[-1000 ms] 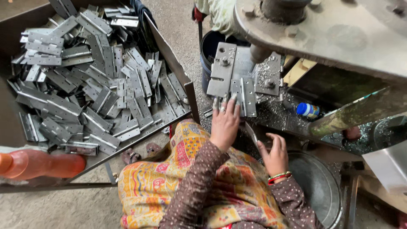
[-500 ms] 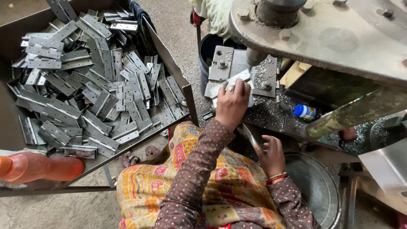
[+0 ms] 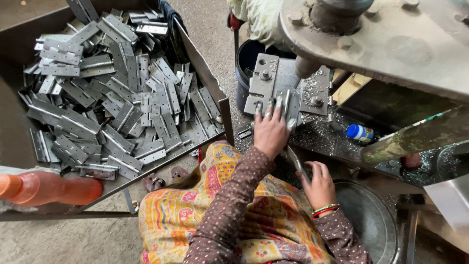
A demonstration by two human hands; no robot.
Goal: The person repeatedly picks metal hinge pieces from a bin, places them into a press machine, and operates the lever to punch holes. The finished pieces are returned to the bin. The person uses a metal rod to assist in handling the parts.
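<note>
Two bare hands work at a press machine [image 3: 386,44] seen from above. The left hand [image 3: 270,131] reaches forward with its fingers spread and lying flat on a metal hinge plate [image 3: 288,105] that sits on the press bed [image 3: 273,85], under the ram; the fingertips press it down rather than close around it. The right hand [image 3: 320,183] rests lower, near the person's lap, its fingers curled loosely round a slim metal strip [image 3: 297,164] that angles up toward the bed. Red and green bangles [image 3: 325,210] circle that wrist. Metal shavings [image 3: 317,132] litter the bed beside the plate, and a small blue-capped bottle [image 3: 360,132] lies just right of them. To the left, well apart from both hands, a tray [image 3: 205,78] holds a heap of grey hinges [image 3: 107,98]. A round metal basin [image 3: 371,220] stands beside the right hand.
</note>
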